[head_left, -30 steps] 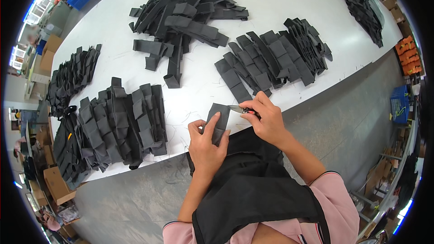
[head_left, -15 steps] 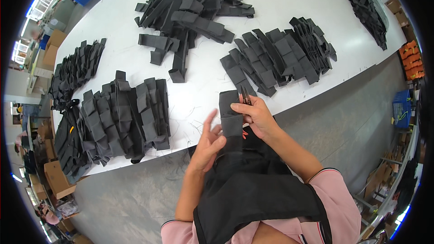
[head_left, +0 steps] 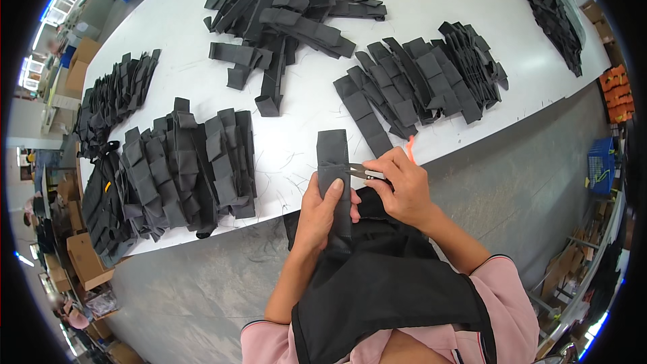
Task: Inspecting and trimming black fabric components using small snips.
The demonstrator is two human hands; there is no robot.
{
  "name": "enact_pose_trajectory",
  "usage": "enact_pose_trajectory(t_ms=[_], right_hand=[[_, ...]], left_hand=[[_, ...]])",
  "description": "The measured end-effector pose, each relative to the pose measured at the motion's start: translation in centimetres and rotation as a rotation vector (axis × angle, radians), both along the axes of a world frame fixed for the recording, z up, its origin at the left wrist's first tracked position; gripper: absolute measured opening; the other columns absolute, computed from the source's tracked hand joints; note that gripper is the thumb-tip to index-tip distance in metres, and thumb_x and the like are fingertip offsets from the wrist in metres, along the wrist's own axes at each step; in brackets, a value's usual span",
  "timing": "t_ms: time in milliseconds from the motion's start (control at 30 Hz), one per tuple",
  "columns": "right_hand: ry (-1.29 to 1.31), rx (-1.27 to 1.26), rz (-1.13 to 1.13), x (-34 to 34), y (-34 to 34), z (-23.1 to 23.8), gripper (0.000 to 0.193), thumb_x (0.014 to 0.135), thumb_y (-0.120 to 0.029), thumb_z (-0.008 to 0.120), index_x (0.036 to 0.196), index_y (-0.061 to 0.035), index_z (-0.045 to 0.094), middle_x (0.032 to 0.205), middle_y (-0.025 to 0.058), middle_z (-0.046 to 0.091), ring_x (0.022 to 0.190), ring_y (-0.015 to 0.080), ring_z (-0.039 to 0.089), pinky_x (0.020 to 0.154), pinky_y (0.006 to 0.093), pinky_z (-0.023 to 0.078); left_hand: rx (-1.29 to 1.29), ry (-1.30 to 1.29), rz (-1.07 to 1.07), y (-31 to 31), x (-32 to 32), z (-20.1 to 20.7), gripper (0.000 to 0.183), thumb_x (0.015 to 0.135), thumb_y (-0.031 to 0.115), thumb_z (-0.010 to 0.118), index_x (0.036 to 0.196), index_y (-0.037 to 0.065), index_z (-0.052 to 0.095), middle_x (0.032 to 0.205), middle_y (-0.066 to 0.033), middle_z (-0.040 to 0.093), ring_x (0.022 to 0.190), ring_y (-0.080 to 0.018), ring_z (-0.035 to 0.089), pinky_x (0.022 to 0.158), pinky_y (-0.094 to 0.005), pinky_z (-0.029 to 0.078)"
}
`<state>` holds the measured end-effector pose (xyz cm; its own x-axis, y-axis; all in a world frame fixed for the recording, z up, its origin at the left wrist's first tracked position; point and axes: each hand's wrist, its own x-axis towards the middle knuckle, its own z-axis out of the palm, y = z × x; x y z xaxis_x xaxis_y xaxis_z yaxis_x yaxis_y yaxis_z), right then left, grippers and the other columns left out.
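Note:
A dark grey sewn fabric strip [head_left: 332,155] stands in front of me at the table's near edge. My left hand [head_left: 318,212] is closed around its lower part, thumb on the front face and fingertips showing past the right side. In my right hand [head_left: 406,187] is a pair of thread snips [head_left: 367,174], held pointing left. Their blades touch the strip's right edge near a cross seam. An orange-red cord [head_left: 410,149] sticks up by my right hand. Just beyond, a row of similar dark strips [head_left: 431,87] lies on the white table [head_left: 296,141].
A loose heap of strips [head_left: 290,13] lies at the back middle. More strips are lined up at left [head_left: 189,162] and far left [head_left: 114,101]. A dark bundle [head_left: 552,23] lies at the far right. Cut thread bits dot the tabletop. A blue basket [head_left: 598,165] stands at right.
My left hand has taken hold of the strip, and my right hand has let go of it. The snips have swung from pointing up to pointing left, against the strip's edge.

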<state>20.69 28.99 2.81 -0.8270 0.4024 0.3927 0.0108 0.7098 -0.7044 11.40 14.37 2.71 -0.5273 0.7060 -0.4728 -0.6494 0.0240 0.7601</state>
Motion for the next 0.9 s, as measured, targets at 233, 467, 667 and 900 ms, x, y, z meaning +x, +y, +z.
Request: enact_pose_trajectory(t_ms=[233, 467, 667, 900], right_hand=[[0.029, 0.195, 0.044, -0.4, 0.2, -0.3, 0.027, 0.068, -0.008, 0.072, 0.094, -0.0089, 0.063, 0.073, 0.0018, 0.048, 0.056, 0.0172, 0.052, 0.048, 0.0289, 0.039], [0.033, 0.217, 0.018, -0.2, -0.3, -0.5, 0.024, 0.068, -0.007, 0.072, 0.091, -0.0081, 0.064, 0.072, 0.0024, 0.049, 0.056, 0.0174, 0.052, 0.048, 0.0289, 0.04], [0.064, 0.027, -0.018, 0.1, -0.8, -0.5, 0.022, 0.069, -0.003, 0.07, 0.089, -0.0062, 0.064, 0.073, 0.0051, 0.049, 0.056, 0.019, 0.053, 0.049, 0.0295, 0.041], [0.036, -0.032, 0.026, -0.6, -1.0, -0.3, 0.022, 0.069, -0.002, 0.069, 0.09, -0.0064, 0.064, 0.074, 0.005, 0.05, 0.057, 0.0196, 0.054, 0.05, 0.0292, 0.042]], left_hand=[[-0.012, -0.024, 0.018, 0.1, 0.4, 0.1, 0.025, 0.095, 0.022, 0.048, 0.106, 0.0, 0.042, 0.075, -0.0108, 0.058, 0.054, -0.0151, 0.056, 0.051, -0.0266, 0.048], [-0.032, 0.0, -0.004, 0.0, 0.5, 0.1, 0.024, 0.095, 0.021, 0.048, 0.106, 0.0, 0.041, 0.074, -0.0103, 0.058, 0.054, -0.0145, 0.056, 0.05, -0.0258, 0.048], [-0.032, 0.001, -0.012, 0.1, 0.6, 0.1, 0.022, 0.095, 0.019, 0.047, 0.106, 0.001, 0.04, 0.075, -0.0104, 0.058, 0.054, -0.0142, 0.056, 0.05, -0.0258, 0.048], [-0.017, -0.001, -0.042, 0.0, 0.6, 0.2, 0.022, 0.094, 0.012, 0.046, 0.111, 0.0, 0.038, 0.078, -0.0114, 0.059, 0.057, -0.0161, 0.057, 0.053, -0.0272, 0.048]])
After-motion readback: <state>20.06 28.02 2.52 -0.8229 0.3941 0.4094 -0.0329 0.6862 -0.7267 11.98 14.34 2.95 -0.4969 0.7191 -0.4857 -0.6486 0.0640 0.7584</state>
